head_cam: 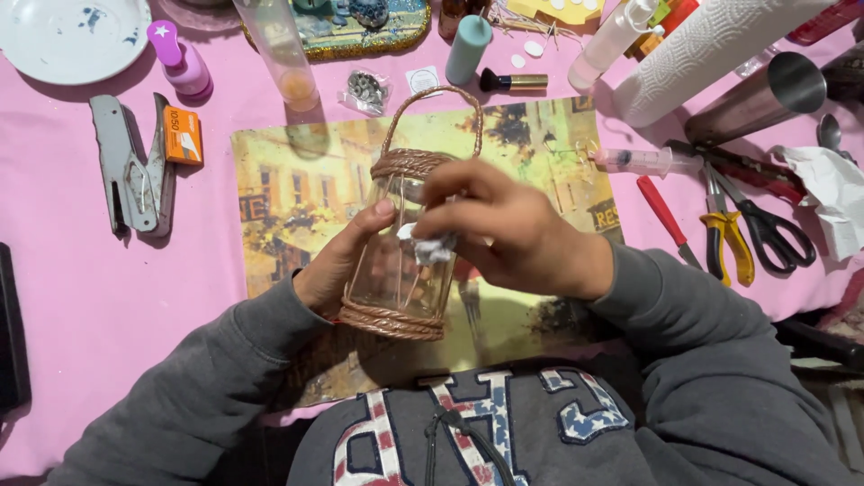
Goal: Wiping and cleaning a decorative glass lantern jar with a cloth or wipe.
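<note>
Glass jar (396,270) wrapped with brown cord lies tipped toward the person, held just above a printed street-scene picture (297,198) that lies flat on the pink table (90,288), most likely to protect the cloth beneath. From the head camera, the left hand (337,261) cups the jar's side with the thumb along the glass, which steadies it at a slant so its wall faces up. The right hand (504,234) pinches a small crumpled white wad (430,247) between the fingertips and presses it against the glass; both hands are therefore closed on something, neither one free.

The jar is clear and smooth, with thin cords running down its length, a thick coiled band of rope at the neck and another at the base, and a braided arched handle (432,112) rising from the neck. The wad looks soft, like tissue or cotton.

Around the picture lie hard tools: a grey metal stapler (130,171) opened flat beside an orange staple box (183,135) at the left, and yellow-handled pliers (727,238), black scissors (765,225) and a red-handled tool (664,214) at the right, all within reach. A syringe (634,160), a roll of embossed paper towel (711,49) and a steel cup (765,97) on its side lie further back.
</note>
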